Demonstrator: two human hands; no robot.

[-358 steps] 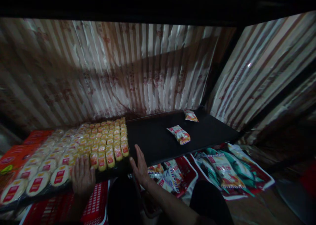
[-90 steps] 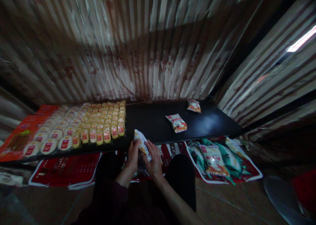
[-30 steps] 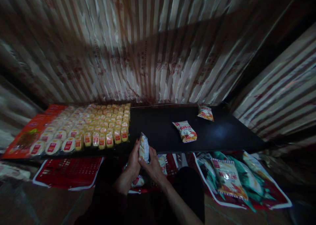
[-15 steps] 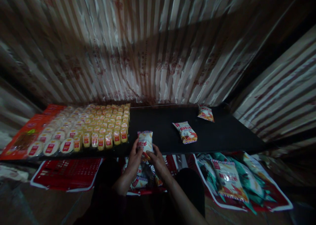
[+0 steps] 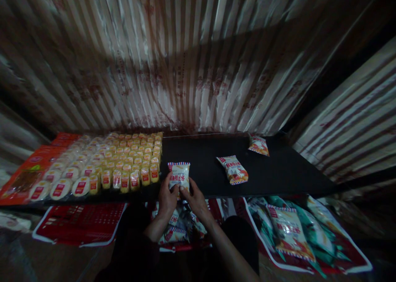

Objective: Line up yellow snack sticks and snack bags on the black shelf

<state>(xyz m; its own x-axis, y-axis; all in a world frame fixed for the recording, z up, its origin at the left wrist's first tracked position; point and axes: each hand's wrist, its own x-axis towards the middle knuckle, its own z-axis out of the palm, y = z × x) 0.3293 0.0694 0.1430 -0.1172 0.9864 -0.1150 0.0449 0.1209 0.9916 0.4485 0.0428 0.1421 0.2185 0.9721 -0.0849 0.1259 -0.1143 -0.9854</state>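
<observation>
I see one long black shelf point(image 5: 194, 154) running across the mid-lower frame. Left end: flat orange packs point(image 5: 34, 166), the front one with a food picture and a green patch. Just right of those, rows of round white wrapped cakes point(image 5: 61, 189) with red labels, front to back. Then small yellow wrapped cakes point(image 5: 133, 158) in tight rows, to about left of center; can't count the back ones from my feed. Right of center, a white-and-orange snack bag point(image 5: 234, 170) lies flat, slanted. Further right and back, a second snack bag point(image 5: 259, 145), near the rear edge, apart from the first.
</observation>
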